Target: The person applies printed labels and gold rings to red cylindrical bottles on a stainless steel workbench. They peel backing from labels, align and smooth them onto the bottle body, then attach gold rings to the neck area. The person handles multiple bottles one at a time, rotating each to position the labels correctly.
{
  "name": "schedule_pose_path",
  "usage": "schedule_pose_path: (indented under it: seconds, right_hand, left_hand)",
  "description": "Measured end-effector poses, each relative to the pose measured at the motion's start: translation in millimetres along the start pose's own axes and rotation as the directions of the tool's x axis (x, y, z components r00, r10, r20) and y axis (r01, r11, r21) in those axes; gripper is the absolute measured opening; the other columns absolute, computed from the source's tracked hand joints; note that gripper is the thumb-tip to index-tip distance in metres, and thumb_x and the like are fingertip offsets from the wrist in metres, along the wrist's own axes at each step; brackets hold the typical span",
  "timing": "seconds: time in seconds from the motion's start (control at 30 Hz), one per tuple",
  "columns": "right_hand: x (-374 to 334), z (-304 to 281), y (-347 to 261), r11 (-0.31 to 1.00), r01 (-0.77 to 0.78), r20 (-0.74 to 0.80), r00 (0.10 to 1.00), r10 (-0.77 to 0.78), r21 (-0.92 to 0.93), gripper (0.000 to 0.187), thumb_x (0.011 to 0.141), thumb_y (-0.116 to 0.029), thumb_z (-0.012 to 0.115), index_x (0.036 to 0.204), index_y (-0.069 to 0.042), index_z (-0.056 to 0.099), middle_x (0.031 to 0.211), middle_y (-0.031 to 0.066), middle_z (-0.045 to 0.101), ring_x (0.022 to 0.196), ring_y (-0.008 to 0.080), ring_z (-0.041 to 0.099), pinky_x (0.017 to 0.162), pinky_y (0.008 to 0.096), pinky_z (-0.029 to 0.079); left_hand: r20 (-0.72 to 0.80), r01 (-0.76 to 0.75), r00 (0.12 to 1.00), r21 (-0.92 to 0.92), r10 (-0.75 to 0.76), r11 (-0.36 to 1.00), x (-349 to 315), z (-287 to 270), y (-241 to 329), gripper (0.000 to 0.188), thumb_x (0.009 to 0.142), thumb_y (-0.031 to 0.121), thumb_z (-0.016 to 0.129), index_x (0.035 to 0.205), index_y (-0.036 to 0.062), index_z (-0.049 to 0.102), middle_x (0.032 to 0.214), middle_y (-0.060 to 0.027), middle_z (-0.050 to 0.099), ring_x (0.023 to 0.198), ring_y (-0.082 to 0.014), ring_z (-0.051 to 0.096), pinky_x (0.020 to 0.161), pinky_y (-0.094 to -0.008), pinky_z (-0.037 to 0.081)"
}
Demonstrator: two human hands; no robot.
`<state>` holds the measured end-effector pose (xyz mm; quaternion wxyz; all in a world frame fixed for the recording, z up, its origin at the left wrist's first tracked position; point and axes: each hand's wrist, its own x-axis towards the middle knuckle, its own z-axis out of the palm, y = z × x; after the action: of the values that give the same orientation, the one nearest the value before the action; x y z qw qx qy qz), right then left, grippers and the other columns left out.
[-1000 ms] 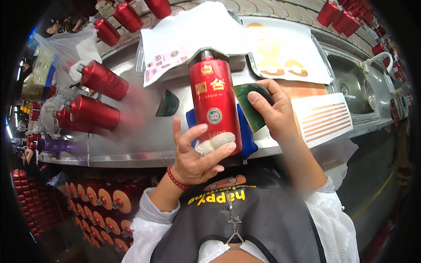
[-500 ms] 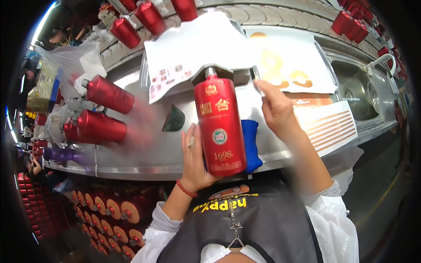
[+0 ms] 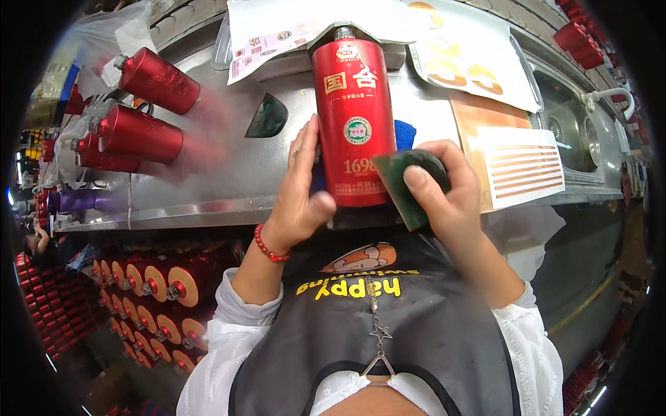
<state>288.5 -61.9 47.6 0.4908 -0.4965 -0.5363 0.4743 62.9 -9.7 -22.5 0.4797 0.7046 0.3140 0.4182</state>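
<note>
A large red bottle (image 3: pixel 352 104) with gold lettering, a round green-and-white emblem and a silver neck lies in front of me, its neck pointing away. My left hand (image 3: pixel 300 184) rests along its left side, fingers stretched out flat and thumb apart. In my right hand (image 3: pixel 451 191) is a dark green scraper (image 3: pixel 409 184), pinched between thumb and fingers. The scraper overlaps the bottle's lower right side; whether it touches cannot be told. Part of a blue cloth (image 3: pixel 405 133) shows beside and beneath the bottle. A second green scraper (image 3: pixel 267 116) lies left of it.
Printed decal sheets (image 3: pixel 281 43) and a gold-patterned sheet (image 3: pixel 479 66) lie beyond on trays. A striped sheet (image 3: pixel 525 166) rests on a brown board (image 3: pixel 475 118) at right, near a sink (image 3: pixel 572 128). Several red bottles (image 3: pixel 141 135) lie at left; more are racked below (image 3: pixel 156 284).
My right hand has come down from beside the bottle's neck to its lower right side, and the green scraper's face now shows. My left hand stays along the bottle; the view has shifted.
</note>
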Motion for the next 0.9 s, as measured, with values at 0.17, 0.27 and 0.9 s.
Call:
schedule_pose_path:
  seconds: [0.17,0.27,0.9]
  right_hand:
    - [2.6,11.0,17.6,1.0,0.02,-0.076,0.997,-0.019,0.009,0.025,0.098,-0.012,0.06,0.119,0.001,0.058,0.093,0.0058,0.068,0.082,0.0087,0.061,0.074,0.0245,0.051]
    - [-0.9,14.5,15.8,0.994,0.098,-0.12,0.987,-0.103,-0.047,0.028,0.098,-0.012,0.058,0.124,0.0,0.057,0.094,0.0059,0.068,0.082,0.0092,0.061,0.075,0.0249,0.051]
    - [12.3,47.0,-24.2,0.575,0.548,0.292,0.827,-0.48,-0.607,0.035,0.077,-0.001,0.064,0.112,-0.004,0.062,0.075,0.0112,0.066,0.071,0.0311,0.067,0.071,0.0409,0.05]
  left_hand:
    - [-0.083,0.121,0.99,0.043,-0.117,0.992,7.2,10.1,9.7,0.095,0.098,0.062,0.044,0.153,-0.0103,0.016,0.156,-0.0274,0.026,0.147,-0.0359,0.022,0.12,-0.0432,0.016]
    - [-0.064,0.094,0.994,0.008,-0.093,0.996,3.5,7.1,5.7,0.093,0.098,0.059,0.047,0.154,-0.0085,0.017,0.157,-0.0254,0.026,0.148,-0.0368,0.021,0.12,-0.0445,0.015]
    - [0.0,-0.207,0.947,0.767,0.323,0.607,-11.2,7.6,-2.0,0.08,0.084,0.033,0.071,0.148,-0.0024,0.041,0.144,-0.0212,0.051,0.145,-0.0458,0.029,0.117,-0.0632,0.012]
